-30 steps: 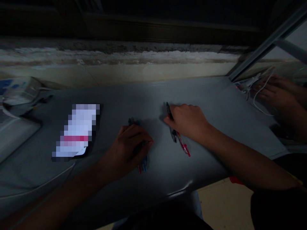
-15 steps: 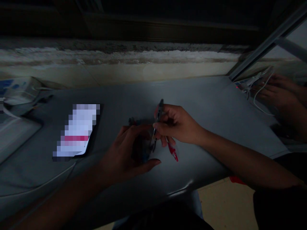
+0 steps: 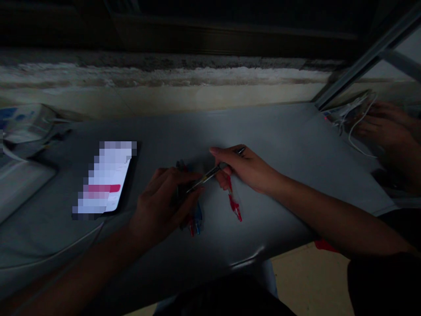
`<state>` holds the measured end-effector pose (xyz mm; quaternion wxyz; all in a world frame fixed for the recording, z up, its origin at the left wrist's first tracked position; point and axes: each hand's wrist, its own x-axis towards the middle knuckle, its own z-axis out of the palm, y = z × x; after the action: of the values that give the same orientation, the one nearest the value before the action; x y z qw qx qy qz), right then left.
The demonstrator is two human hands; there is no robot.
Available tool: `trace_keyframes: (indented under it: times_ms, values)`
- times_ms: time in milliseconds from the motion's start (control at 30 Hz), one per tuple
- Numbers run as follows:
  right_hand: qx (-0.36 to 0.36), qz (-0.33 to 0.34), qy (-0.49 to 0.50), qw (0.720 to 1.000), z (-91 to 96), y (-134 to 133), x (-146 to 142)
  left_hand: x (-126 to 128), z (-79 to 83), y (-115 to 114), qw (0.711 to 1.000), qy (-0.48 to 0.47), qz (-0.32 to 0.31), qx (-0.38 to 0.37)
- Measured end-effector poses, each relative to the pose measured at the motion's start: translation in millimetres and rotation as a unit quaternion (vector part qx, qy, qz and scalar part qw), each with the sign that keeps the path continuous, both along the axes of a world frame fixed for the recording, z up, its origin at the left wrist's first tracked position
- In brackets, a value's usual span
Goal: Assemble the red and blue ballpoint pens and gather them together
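Nearest the viewer, the person's bare forearms reach in from the lower corners across a grey desk (image 3: 263, 131). The right hand (image 3: 246, 169) is closed on a slim dark pen with a metallic barrel (image 3: 210, 173), pinching it between thumb and fingers. The pen slants down and to the left, its tip end lying across the fingers of the left hand (image 3: 161, 202). The left hand is partly curled, palm down, over a small cluster of pens; whether it grips anything cannot be told. Below its fingers shows a blue-and-red pen (image 3: 197, 221), and a dark pen end (image 3: 180, 166) projects just beyond the fingertips. Just below the right hand, a red-trimmed pen (image 3: 235, 204) lies on the desk. A thin white cable (image 3: 52, 252) runs along the desk at lower left. Left of the hands lies a black smartphone (image 3: 105, 177), its screen pixelated. Farther left sits a white boxy package (image 3: 28, 125). At the far right, another person's hand (image 3: 384, 129) lies dimly beside a tangled white cable (image 3: 358, 125). Beyond the desk run a rough concrete ledge (image 3: 164, 77) and a grey metal frame bar (image 3: 368, 57).
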<state>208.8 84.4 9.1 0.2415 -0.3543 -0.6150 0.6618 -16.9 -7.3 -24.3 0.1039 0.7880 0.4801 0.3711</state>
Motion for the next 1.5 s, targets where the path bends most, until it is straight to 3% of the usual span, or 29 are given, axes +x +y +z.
trace_keyframes:
  times_ms: [133, 267, 367, 467, 567, 667, 800, 933, 1033, 1133, 1233, 1400, 1500]
  values:
    - [0.108, 0.071, -0.051, 0.99, 1.6, 13.2, 12.1, -1.7, 1.8, 3.2, 0.998, -0.029, 0.049, -0.039]
    - [0.222, 0.14, -0.12, 0.958, 4.5, 26.5, 26.3, -2.3, 1.9, 6.9, 0.987, -0.096, 0.099, -0.085]
    - [0.308, 0.157, -0.185, 0.92, 5.9, 32.0, 31.3, -0.5, 2.4, 8.3, 0.982, -0.134, 0.094, -0.094]
    - [0.341, 0.181, -0.243, 0.89, 5.3, 34.6, 32.7, 1.6, 3.2, 7.8, 0.979, -0.16, 0.07, -0.105]
    - [0.376, 0.156, -0.212, 0.888, 4.5, 32.5, 31.6, 1.2, 1.5, 6.0, 0.981, -0.15, 0.061, -0.109]
    - [0.351, 0.134, -0.127, 0.918, 4.7, 23.0, 26.0, -1.4, -2.7, 3.9, 0.988, -0.123, 0.027, -0.093]
    - [0.228, 0.174, 0.032, 0.957, 3.9, 4.6, 11.5, -4.0, -4.7, 2.9, 0.994, -0.072, -0.058, -0.06]
    - [0.14, 0.127, 0.093, 0.978, 0.0, -6.0, 1.3, -3.2, -1.3, 4.6, 0.996, -0.019, -0.089, -0.002]
    - [0.108, 0.053, 0.089, 0.989, -4.6, -8.4, -0.5, -3.0, 0.2, 6.5, 0.996, 0.006, -0.084, 0.023]
    - [0.119, 0.003, 0.088, 0.989, -7.1, -9.0, 0.5, -3.9, 0.4, 8.5, 0.997, 0.005, -0.079, 0.016]
    - [0.171, 0.072, 0.075, 0.98, -5.0, -6.8, 5.2, -4.6, 0.7, 11.1, 0.996, 0.003, -0.091, -0.003]
    - [0.331, 0.184, 0.075, 0.923, 3.9, 3.6, 16.2, -4.0, 4.1, 17.3, 0.99, 0.002, -0.143, -0.013]
    - [0.338, 0.198, 0.051, 0.919, 10.1, 10.3, 20.1, -4.0, 8.0, 18.4, 0.989, -0.019, -0.139, -0.042]
